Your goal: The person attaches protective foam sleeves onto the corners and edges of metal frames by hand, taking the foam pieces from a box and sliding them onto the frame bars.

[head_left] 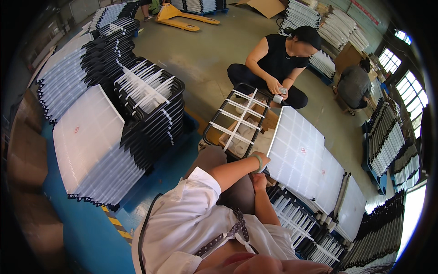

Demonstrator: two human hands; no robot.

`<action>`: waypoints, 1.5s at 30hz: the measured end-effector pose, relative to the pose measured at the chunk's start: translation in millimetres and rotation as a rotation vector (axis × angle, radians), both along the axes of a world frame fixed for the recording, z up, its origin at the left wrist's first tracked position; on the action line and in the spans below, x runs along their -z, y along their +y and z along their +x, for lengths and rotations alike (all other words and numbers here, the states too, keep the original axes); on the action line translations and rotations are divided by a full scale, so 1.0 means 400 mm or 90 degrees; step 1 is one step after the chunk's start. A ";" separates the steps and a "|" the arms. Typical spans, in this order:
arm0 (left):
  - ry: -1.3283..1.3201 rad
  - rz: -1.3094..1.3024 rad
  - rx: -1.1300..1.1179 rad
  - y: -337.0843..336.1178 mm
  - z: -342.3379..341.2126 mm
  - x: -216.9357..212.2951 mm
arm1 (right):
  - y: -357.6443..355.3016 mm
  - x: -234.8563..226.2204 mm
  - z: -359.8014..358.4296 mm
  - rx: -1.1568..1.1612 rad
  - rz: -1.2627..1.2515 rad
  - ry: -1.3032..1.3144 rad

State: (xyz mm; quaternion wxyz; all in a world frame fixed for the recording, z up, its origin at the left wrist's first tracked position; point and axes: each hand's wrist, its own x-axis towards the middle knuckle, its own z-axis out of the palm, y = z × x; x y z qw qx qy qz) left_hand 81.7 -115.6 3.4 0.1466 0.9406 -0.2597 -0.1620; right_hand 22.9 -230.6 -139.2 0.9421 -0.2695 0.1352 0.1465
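My left hand (263,159), with a pale bangle at the wrist, reaches to the near left edge of a white panel (296,146) in a folding frame. Its fingers are hidden at that edge. Just below, my right hand (259,181) is closed close to the panel's near corner; what it holds, if anything, is hidden. Left of the panel, a black tubular frame with white cross straps (236,121) lies over an open cardboard box (269,119) containing pale parts. Across from me a seated co-worker's hands (276,86) hold a small white piece.
A tall stack of black frames and white panels (91,141) stands at my left on blue flooring. More panels (351,208) and strapped frames (292,212) lie at my right. Farther back are a yellow pallet jack (175,17) and another crouching person (353,86).
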 end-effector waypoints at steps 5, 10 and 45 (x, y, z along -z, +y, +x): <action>0.007 0.135 -0.006 -0.018 -0.018 0.034 | 0.001 0.015 0.007 -0.074 -0.404 -0.235; 0.104 0.057 0.176 -0.014 -0.087 -0.016 | -0.037 0.147 0.034 -0.080 -0.721 -0.315; 0.918 -1.197 -0.021 0.086 -0.381 0.029 | -0.059 0.053 -0.024 0.066 -0.010 0.308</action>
